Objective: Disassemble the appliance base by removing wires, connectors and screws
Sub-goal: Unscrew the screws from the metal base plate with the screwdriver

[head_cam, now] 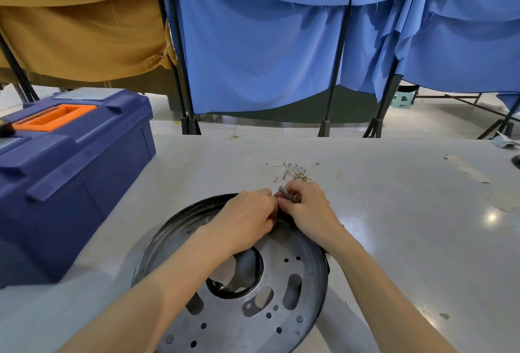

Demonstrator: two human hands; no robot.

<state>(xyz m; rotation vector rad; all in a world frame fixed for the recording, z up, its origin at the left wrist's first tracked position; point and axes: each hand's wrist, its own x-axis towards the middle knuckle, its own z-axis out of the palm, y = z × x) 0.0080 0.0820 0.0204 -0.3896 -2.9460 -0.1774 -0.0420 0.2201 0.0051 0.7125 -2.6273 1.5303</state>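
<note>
Appliance base point(309, 274): round metal plate, flat on the grey table point(394, 226), directly in front of the person. Both hands meet at its far rim, touching each other. Right hand point(306, 209) is curled round a small grey metal tool point(285, 192), whose end sticks out past the knuckles, away from the person. Left hand point(244, 220) has its fingers bent down at the rim; can't tell what they grip, if anything. Two screws point(299, 318) sit in the plate's near edge. Loose wires point(295, 171) lie just beyond the hands, off the base. Blue toolbox point(70, 183) at left, well apart.
</note>
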